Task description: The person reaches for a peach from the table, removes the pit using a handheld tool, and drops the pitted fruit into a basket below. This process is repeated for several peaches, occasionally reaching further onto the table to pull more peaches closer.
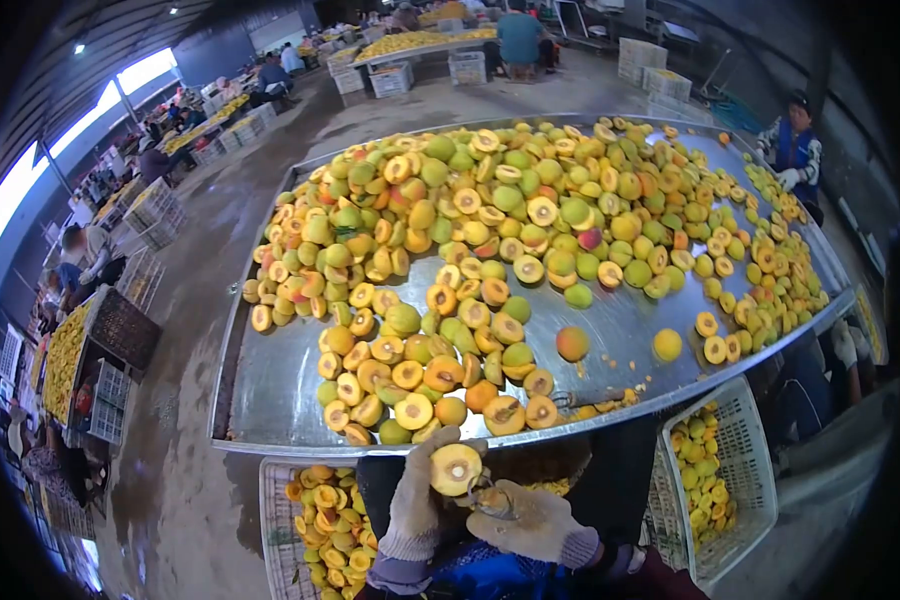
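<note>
1. Knit-gloved fingers of the left hand wrap a halved peach, cut face up, held over the lap just below the table edge. Loose glove fabric could let the wet half slip.
2. Right hand, also gloved, has its fingers curled round a small metal pitting tool right beside the peach. Tool tip sits close to the left glove; a slip could likely nick the glove or gouge the flesh.
3. Peach hangs over the gap between the two crates, not over either. If dropped it may land on the lap or floor.
4. White crate on the left holds cut halves; white crate on the right holds yellow-green pieces. A hurried toss could go into the wrong one.
5. Fruit pile crowds the near table edge, some halves touching the rim. A bump could roll a few off.
6. Another person in a blue vest works the far right side, well apart; no clash looks likely.
</note>
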Available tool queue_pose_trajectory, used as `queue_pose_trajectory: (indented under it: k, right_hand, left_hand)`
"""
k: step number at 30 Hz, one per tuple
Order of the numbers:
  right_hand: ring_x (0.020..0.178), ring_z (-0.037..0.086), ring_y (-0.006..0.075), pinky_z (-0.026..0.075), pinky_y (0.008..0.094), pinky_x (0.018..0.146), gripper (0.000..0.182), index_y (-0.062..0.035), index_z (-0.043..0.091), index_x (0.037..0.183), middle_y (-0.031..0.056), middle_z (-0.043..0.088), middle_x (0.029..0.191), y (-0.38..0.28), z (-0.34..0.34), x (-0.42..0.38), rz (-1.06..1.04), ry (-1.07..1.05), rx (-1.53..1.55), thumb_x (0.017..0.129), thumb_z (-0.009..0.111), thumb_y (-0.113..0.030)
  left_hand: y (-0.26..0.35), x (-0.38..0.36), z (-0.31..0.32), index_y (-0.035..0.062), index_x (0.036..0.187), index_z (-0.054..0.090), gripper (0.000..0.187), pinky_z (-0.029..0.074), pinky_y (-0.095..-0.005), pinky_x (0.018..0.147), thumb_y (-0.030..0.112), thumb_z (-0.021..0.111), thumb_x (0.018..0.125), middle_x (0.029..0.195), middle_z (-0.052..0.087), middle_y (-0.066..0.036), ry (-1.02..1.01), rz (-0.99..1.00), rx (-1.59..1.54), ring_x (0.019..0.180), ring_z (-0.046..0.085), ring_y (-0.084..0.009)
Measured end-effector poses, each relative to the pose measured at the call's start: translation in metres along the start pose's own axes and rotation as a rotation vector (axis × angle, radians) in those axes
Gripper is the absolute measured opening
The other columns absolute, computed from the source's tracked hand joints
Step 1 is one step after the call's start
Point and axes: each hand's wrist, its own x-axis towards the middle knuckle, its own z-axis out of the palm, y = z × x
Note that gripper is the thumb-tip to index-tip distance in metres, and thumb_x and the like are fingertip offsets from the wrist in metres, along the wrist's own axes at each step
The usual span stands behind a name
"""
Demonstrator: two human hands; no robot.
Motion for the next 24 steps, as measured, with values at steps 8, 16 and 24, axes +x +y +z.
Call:
queue_pose_trajectory:
  k: [8, 16, 24]
  right_hand:
    - [0.085, 0.066, 0.0353, 0.052, 0.0441, 0.075, 0.05, -0.0138, 0.055, 0.114, 0.0126, 0.065, 0.095, 0.003, 0.003, -0.004, -0.142, 0.056, -0.139, 0.086, 0.054, -0.055]
    - [0.064, 0.061, 0.022, 0.048, 0.0329, 0.045, 0.022, -0.0184, 0.06, 0.105, 0.0071, 0.054, 0.09, 0.028, 0.021, 0.001, -0.342, 0.275, -0.239, 0.083, 0.063, -0.023]
    - [0.066, 0.062, 0.0205, 0.05, 0.0326, 0.055, 0.024, -0.0113, 0.059, 0.103, 0.0065, 0.06, 0.078, 0.032, 0.015, -0.003, -0.532, 0.21, -0.094, 0.093, 0.055, -0.032]
  left_hand:
    - [-0.006, 0.003, 0.007, -0.0035, 0.124, 0.052, 0.076, 0.054, -0.0308, 0.079, 0.062, 0.022, 0.099, 0.106, 0.066, -0.018, 0.07, -0.045, 0.214, 0.09, 0.065, -0.0232]
    - [-0.01, 0.001, 0.012, -0.0062, 0.123, 0.052, 0.064, 0.053, -0.03, 0.084, 0.048, 0.023, 0.104, 0.102, 0.067, -0.016, 0.032, 0.006, 0.366, 0.094, 0.066, -0.0213]
    - [0.029, 0.008, 0.022, -0.0063, 0.12, 0.057, 0.041, 0.05, -0.0312, 0.09, 0.025, 0.036, 0.103, 0.102, 0.069, -0.016, -0.157, -0.237, 0.635, 0.097, 0.065, -0.0189]
